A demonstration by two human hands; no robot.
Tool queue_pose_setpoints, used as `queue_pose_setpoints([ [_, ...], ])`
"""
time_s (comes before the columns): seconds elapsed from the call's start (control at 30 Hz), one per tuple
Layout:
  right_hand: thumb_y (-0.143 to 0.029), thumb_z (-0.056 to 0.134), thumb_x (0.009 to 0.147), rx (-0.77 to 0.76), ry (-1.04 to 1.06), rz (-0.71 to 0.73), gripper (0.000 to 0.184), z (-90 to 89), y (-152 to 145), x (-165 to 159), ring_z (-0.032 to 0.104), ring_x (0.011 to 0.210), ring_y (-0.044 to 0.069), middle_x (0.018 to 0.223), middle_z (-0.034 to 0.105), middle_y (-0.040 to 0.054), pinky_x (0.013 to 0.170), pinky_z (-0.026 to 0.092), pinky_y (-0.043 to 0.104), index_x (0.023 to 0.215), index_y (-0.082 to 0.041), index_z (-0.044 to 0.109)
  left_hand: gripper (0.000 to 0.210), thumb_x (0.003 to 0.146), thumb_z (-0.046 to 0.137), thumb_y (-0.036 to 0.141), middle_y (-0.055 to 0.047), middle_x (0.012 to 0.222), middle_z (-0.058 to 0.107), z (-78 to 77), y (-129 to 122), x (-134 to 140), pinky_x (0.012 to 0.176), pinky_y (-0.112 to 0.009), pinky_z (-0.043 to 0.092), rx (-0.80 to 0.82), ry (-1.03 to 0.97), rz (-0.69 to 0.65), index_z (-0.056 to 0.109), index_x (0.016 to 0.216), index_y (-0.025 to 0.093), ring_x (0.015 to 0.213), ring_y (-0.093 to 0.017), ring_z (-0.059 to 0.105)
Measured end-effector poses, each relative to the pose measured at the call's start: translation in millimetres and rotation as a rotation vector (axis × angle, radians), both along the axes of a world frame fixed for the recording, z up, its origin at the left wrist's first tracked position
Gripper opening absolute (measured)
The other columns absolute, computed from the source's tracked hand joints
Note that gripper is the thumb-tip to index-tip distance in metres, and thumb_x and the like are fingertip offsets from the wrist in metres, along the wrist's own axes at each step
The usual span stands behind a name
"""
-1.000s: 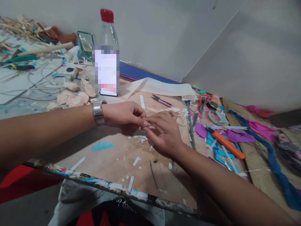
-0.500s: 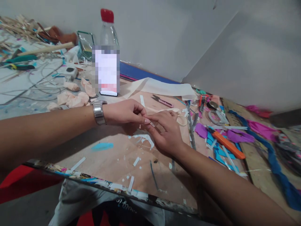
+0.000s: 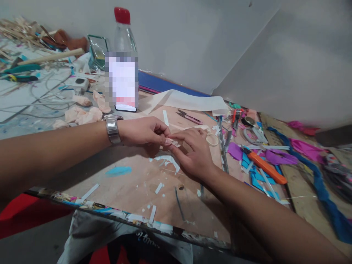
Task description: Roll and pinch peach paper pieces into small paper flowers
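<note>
My left hand [image 3: 144, 131], with a metal-banded watch [image 3: 113, 129] on its wrist, is closed in a pinch above the wooden board [image 3: 132, 198]. Its thumb and forefinger grip a small pale strip [image 3: 174, 142], too small to identify exactly. My right hand [image 3: 195, 149] meets it from the right, thumb and forefinger closed on the same strip and its other fingers curled. Just beyond the right fingers lies a cream ring-shaped loop [image 3: 212, 139]. Thread snips [image 3: 189, 117] rest on the board past both hands. Part of the strip is hidden by the fingers.
A phone [image 3: 125, 82] leans against a red-capped bottle [image 3: 122, 33] at the back. Peach crumpled pieces [image 3: 84, 115] lie left. To the right are an orange-handled cutter [image 3: 265, 167] and purple scraps [image 3: 280, 157]. White paper bits [image 3: 158, 188] dot the board.
The view has shifted slightly. Both hands stay together, with the left fingertips a little farther left and more of the pale strip showing between them.
</note>
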State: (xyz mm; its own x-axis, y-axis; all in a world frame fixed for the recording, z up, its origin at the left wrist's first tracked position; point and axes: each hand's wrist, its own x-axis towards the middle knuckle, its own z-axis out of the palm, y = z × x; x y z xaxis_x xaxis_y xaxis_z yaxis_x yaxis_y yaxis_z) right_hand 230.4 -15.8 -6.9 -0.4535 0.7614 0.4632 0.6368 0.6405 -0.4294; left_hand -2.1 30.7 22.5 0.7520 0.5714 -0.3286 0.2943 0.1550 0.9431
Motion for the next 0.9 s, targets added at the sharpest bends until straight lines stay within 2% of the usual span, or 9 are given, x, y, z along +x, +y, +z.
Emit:
queue_pose_setpoints([
  [0.17, -0.043, 0.071, 0.096, 0.034, 0.029, -0.035, 0.019, -1.5, 1.5, 0.8, 0.064, 0.101, 0.012, 0.102, 0.076, -0.0054, 0.1, 0.031, 0.037, 0.104, -0.026, 0.074, 0.035, 0.088, 0.075, 0.049, -0.004, 0.077, 0.07, -0.2, -1.0, 1.9, 0.063, -0.027, 0.057, -0.028, 0.005, 0.032, 0.065, 0.097, 0.017, 0.064, -0.016, 0.069],
  [0.37, -0.041, 0.072, 0.096, 0.058, 0.02, -0.003, 0.016, -0.9, 0.4, 0.3, 0.064, 0.098, 0.011, 0.099, 0.076, -0.006, 0.099, 0.032, 0.038, 0.098, -0.025, 0.074, 0.034, 0.086, 0.08, 0.045, -0.001, 0.079, 0.066, -3.3, -0.1, 0.1, 0.061, -0.02, 0.05, -0.001, -0.026, 0.023, 0.071, 0.098, 0.014, 0.065, -0.009, 0.061],
  [0.53, -0.038, 0.068, 0.097, 0.069, -0.022, 0.017, 0.014, 2.0, -2.0, -1.1, 0.063, 0.103, 0.012, 0.104, 0.076, -0.0067, 0.102, 0.031, 0.04, 0.103, -0.027, 0.074, 0.029, 0.089, 0.074, 0.042, -0.001, 0.074, 0.064, -1.3, -2.0, 1.8, 0.06, -0.024, 0.052, -0.082, 0.013, -0.001, 0.06, 0.093, 0.017, 0.062, -0.013, 0.062],
  [0.63, -0.04, 0.067, 0.098, 0.081, -0.055, -0.02, 0.015, 3.0, -2.2, -1.6, 0.062, 0.104, 0.013, 0.102, 0.076, -0.0068, 0.1, 0.029, 0.04, 0.107, -0.03, 0.075, 0.027, 0.089, 0.073, 0.041, -0.002, 0.073, 0.065, 0.4, -3.3, 2.8, 0.059, -0.026, 0.052, -0.085, 0.011, 0.006, 0.06, 0.094, 0.017, 0.061, -0.014, 0.063],
  [0.9, -0.037, 0.071, 0.094, 0.07, -0.114, -0.074, 0.01, 1.1, -0.6, -0.4, 0.058, 0.097, 0.013, 0.096, 0.075, -0.0075, 0.097, 0.023, 0.039, 0.097, -0.027, 0.074, 0.028, 0.089, 0.075, 0.038, 0.001, 0.072, 0.061, -4.5, -4.9, 3.7, 0.058, -0.024, 0.053, -0.07, -0.061, -0.009, 0.062, 0.101, 0.016, 0.059, -0.01, 0.055],
])
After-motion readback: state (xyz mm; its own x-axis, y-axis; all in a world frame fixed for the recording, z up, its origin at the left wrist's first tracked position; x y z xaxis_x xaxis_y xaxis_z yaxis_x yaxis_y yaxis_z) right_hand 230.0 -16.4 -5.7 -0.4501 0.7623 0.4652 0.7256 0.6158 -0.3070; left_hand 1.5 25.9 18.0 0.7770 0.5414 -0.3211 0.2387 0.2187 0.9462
